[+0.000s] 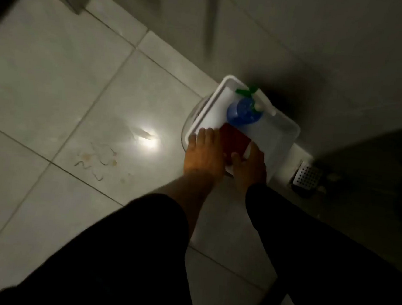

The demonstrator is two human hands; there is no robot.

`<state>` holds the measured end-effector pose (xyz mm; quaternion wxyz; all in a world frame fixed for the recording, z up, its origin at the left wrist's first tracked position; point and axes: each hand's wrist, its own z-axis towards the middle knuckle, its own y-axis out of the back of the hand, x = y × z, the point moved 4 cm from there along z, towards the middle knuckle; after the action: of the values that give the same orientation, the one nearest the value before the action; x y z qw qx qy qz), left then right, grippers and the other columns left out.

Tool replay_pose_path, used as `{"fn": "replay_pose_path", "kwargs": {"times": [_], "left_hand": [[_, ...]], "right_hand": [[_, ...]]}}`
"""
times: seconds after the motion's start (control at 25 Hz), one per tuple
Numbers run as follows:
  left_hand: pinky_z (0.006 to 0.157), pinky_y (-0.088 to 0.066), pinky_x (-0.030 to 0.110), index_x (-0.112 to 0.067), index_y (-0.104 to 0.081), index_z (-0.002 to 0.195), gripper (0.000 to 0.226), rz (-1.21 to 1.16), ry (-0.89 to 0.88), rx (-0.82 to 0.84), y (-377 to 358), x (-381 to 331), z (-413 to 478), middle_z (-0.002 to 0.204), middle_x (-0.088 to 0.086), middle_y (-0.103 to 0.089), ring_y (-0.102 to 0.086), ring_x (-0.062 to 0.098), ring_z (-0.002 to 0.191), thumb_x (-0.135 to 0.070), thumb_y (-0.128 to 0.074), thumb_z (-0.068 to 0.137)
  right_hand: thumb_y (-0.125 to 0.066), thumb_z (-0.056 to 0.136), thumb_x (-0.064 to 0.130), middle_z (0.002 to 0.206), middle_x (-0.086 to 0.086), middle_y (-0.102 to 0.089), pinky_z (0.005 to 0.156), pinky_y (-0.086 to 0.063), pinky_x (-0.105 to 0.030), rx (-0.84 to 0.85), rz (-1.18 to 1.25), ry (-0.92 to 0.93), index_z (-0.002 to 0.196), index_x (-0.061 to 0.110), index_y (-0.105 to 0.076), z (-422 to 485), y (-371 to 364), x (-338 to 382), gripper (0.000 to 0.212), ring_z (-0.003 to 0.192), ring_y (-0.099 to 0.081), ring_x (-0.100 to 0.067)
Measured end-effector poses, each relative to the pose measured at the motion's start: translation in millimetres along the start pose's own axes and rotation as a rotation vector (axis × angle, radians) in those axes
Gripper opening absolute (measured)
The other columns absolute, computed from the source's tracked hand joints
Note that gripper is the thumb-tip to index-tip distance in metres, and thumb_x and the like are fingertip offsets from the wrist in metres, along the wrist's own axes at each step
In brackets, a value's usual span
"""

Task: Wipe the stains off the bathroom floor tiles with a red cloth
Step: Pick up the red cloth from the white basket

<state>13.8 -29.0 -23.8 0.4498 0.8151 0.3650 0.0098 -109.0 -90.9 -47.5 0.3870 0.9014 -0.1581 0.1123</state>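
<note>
A folded red cloth [235,140] lies in a white plastic tray [283,135] on the floor by the wall. My left hand [203,153] rests with its fingers spread on the tray's near rim, touching the cloth's left edge. My right hand [249,165] is at the cloth's near right corner with its thumb on the cloth; the dim light hides whether it grips. Brownish squiggly stains [97,159] mark the pale floor tile [56,71] left of the tray, apart from both hands.
A blue spray bottle [243,112] with a green trigger lies in the tray behind the cloth. A clear round container [185,128] shows under the tray's left side. A metal floor drain [306,177] sits right of the tray. Walls close off the back and right.
</note>
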Motion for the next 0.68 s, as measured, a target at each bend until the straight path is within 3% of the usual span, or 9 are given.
{"fn": "replay_pose_path", "kwargs": {"times": [0.08, 0.2, 0.32, 0.44, 0.56, 0.64, 0.68], "left_hand": [[0.126, -0.036, 0.052, -0.01, -0.035, 0.166, 0.08, -0.076, 0.136, 0.056, -15.0, -1.4, 35.0, 0.156, 0.014, -0.055, -0.05, 0.037, 0.149, -0.043, -0.063, 0.098], [0.117, -0.045, 0.05, -0.012, -0.049, 0.154, 0.073, -0.18, 0.275, 0.124, -30.1, -1.3, 73.8, 0.147, 0.014, -0.06, -0.056, 0.035, 0.142, -0.038, -0.077, 0.092], [0.111, -0.054, 0.047, -0.014, -0.059, 0.147, 0.055, -0.309, 0.288, 0.118, -39.8, 1.2, 89.3, 0.14, 0.013, -0.065, -0.063, 0.034, 0.133, -0.035, -0.071, 0.098], [0.089, -0.059, 0.04, -0.022, -0.066, 0.132, 0.044, -0.498, 0.248, 0.08, -33.2, 7.6, 88.2, 0.126, 0.006, -0.071, -0.071, 0.027, 0.11, -0.051, -0.06, 0.1], [0.068, -0.046, 0.025, -0.034, -0.064, 0.112, 0.026, -0.726, 0.24, 0.007, -7.1, 23.6, 54.5, 0.104, -0.006, -0.07, -0.065, 0.012, 0.085, -0.052, -0.062, 0.093], [0.073, -0.05, 0.028, -0.031, -0.068, 0.111, 0.02, -1.007, 0.298, -0.019, 6.2, 46.8, 22.8, 0.102, -0.004, -0.073, -0.069, 0.016, 0.09, -0.043, -0.064, 0.095], [0.077, -0.052, 0.031, -0.025, -0.07, 0.11, 0.018, -1.145, 0.322, -0.029, 11.0, 58.8, 6.8, 0.102, 0.001, -0.074, -0.071, 0.022, 0.093, -0.034, -0.064, 0.096]], "right_hand": [[-0.07, 0.102, 0.037, 0.17, -0.017, -0.037, 0.128, -0.039, -0.051, -0.007, 0.162, -0.111, 0.17, 0.012, -0.021, 32.4, -14.0, -7.6, 0.087, 0.154, -0.044, -0.039], [-0.085, 0.091, 0.031, 0.164, -0.019, -0.047, 0.118, -0.048, -0.05, 0.001, 0.335, -0.242, 0.167, 0.013, -0.027, 68.0, -31.6, -16.3, 0.097, 0.147, -0.052, -0.041], [-0.085, 0.088, 0.01, 0.144, -0.019, -0.066, 0.105, -0.06, -0.047, -0.014, 0.504, -0.265, 0.152, 0.01, -0.051, 78.2, -38.0, -24.7, 0.073, 0.127, -0.067, -0.04], [-0.08, 0.084, -0.008, 0.119, -0.019, -0.079, 0.094, -0.066, -0.051, -0.049, 0.712, -0.215, 0.123, 0.001, -0.073, 73.4, -32.9, -21.9, 0.041, 0.107, -0.076, -0.038], [-0.081, 0.077, -0.008, 0.091, -0.002, -0.079, 0.068, -0.064, -0.034, -0.093, 0.87, -0.129, 0.093, 0.015, -0.074, 32.2, -18.9, 5.0, 0.029, 0.085, -0.076, -0.026], [-0.083, 0.078, -0.006, 0.092, 0.001, -0.078, 0.069, -0.062, -0.033, -0.03, 0.87, -0.03, 0.09, 0.022, -0.071, -2.7, -15.5, 30.4, 0.032, 0.083, -0.075, -0.019], [-0.084, 0.08, -0.006, 0.101, -0.003, -0.079, 0.073, -0.064, -0.036, 0.025, 0.867, -0.003, 0.099, 0.022, -0.071, -18.1, -18.2, 39.7, 0.036, 0.089, -0.077, -0.021]]}}
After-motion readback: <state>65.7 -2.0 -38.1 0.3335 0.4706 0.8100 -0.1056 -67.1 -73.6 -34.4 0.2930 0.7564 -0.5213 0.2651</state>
